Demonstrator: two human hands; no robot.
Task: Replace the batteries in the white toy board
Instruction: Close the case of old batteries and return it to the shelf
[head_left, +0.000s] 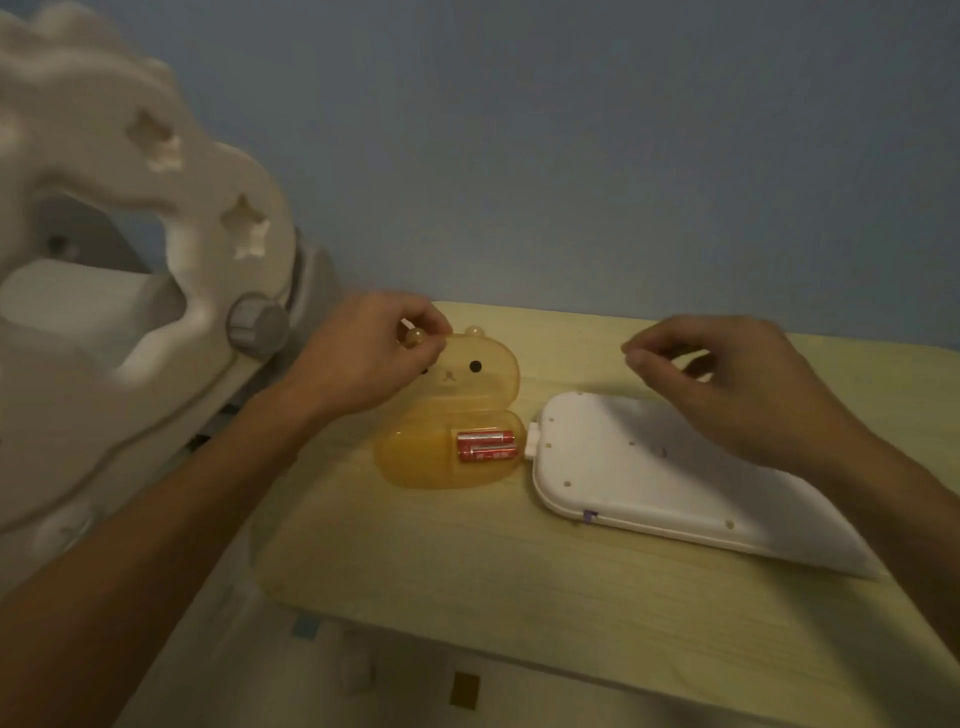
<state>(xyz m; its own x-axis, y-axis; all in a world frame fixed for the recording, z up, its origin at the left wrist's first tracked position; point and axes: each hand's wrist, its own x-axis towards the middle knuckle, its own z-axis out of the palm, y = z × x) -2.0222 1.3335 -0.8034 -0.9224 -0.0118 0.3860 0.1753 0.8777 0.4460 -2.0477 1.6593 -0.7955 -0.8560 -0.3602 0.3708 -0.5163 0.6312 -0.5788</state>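
White toy board (649, 467) lies face-down beside two red batteries (485, 445).

Left hand (363, 358) reaching forward, fingertips pinched shut on a small round ear knob (414, 338), right hand (737, 384) hovering palm-down, fingers loosely curled, grasping nothing.

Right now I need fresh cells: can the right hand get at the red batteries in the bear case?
Probably yes: the case lid is up, the batteries lie uncovered, and the right hand hovers nearby.
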